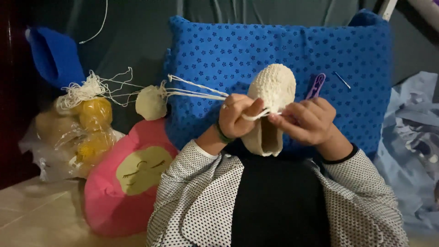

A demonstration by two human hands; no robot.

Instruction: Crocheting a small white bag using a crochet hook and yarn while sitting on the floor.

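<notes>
against the blue patterned pillow [283, 41], with the pink plush cushion [123, 183] beside me, i keep the cream crocheted piece [274, 89] raised between both hands so i can see the stitches; my left hand [238, 116] closes around its side, my right hand [308, 121] pinches the cream yarn [196, 91] taut

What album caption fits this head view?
Two hands, left and right, hold a cream crocheted bootie before a blue pillow.
</notes>
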